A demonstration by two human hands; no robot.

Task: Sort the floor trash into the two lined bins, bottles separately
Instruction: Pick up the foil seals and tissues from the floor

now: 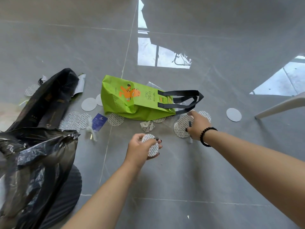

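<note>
- The glossy grey tiled floor (181,179) carries everything, with litter strewn across its middle.
- A bin lined with a crumpled black plastic bag (33,162) stands at the floor's left edge; a long black pouch (49,103) leans out of it toward the far left.
- A lime-green fabric tote bag with an orange cartoon print (132,101) lies on its side mid-floor, long axis left to right, black handles pointing right.
- The right hand (197,124) reaches forward with fingers spread, touching overlapping printed round foil seals (181,128) just beside the tote's handles.
- The left hand (140,149) grips one printed round foil disc (151,145), fingers curled round its rim.
- A crumpled paper ball (147,126) sits between the hands.
</note>
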